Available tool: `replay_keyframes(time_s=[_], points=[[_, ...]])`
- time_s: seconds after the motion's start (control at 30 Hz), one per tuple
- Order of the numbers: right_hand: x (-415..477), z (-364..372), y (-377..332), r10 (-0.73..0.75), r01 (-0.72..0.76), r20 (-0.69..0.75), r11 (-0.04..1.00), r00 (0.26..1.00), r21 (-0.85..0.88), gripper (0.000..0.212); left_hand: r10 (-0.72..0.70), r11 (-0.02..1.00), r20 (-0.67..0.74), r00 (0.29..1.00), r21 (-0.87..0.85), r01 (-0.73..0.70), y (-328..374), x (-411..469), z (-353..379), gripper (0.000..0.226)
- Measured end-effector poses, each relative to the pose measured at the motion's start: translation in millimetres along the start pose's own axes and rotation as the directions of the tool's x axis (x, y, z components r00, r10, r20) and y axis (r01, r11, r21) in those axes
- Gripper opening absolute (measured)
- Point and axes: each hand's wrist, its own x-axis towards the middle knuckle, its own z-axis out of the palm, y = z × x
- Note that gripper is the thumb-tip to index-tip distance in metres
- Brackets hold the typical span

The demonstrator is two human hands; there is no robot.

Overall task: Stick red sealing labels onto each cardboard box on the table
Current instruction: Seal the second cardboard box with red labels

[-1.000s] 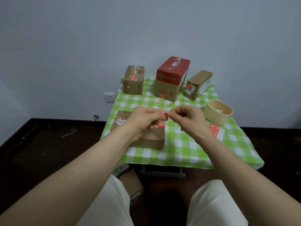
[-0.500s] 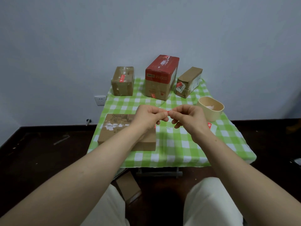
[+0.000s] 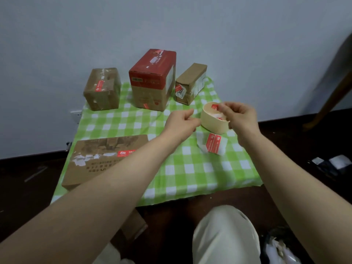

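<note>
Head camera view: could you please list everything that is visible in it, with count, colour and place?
flat brown cardboard box: one, brown, near left
small brown cardboard box: one, brown, far left
tall red-and-brown cardboard box: one, red over brown, far centre
slim brown cardboard box: one, brown, far right
beige oval tub: one, beige, right of centre
sheet of red sealing labels: one, red on white, before tub
small red label piece: one, red, over tub
green-and-white checked tablecloth: one, green and white, under the boxes
white wall socket: one, white, beyond cloth's left edge
left hand: one, fingers curled, left of tub
right hand: one, pinching label piece, above tub
</note>
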Motion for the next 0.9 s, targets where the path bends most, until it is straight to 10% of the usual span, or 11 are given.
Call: replay_keyframes(time_s=[0.1,0.43,0.6,0.77,0.9], points=[[41.5,-14.5,8.3,0.007,-0.018,-0.098,0.994,0.995,-0.109,0.02,-0.025,1.0,0.039,0.999,0.002,0.025,-4.8,15.2,7.5,0.015],[118.0,-9.4,53.9,0.258,-0.264,-0.061,0.925,0.964,-0.274,0.032,-0.151,0.986,0.087,0.985,0.082,0.143,-33.9,58.8,29.5,0.031],[112.6,-18.0,53.0,0.108,-0.131,-0.096,0.954,0.989,-0.271,0.008,-0.189,0.979,0.106,0.976,0.098,0.179,-44.5,68.6,37.3,0.03],[87.7,-30.8,71.9,0.091,-0.184,-0.296,0.935,0.951,-0.303,0.018,-0.091,0.939,0.218,0.972,0.344,0.011,-58.6,68.4,47.6,0.044],[65.1,-32.4,100.5,0.274,-0.28,-0.096,0.791,0.957,-0.544,0.022,-0.073,0.77,0.421,0.904,0.6,-0.217,-68.5,58.4,52.0,0.05]])
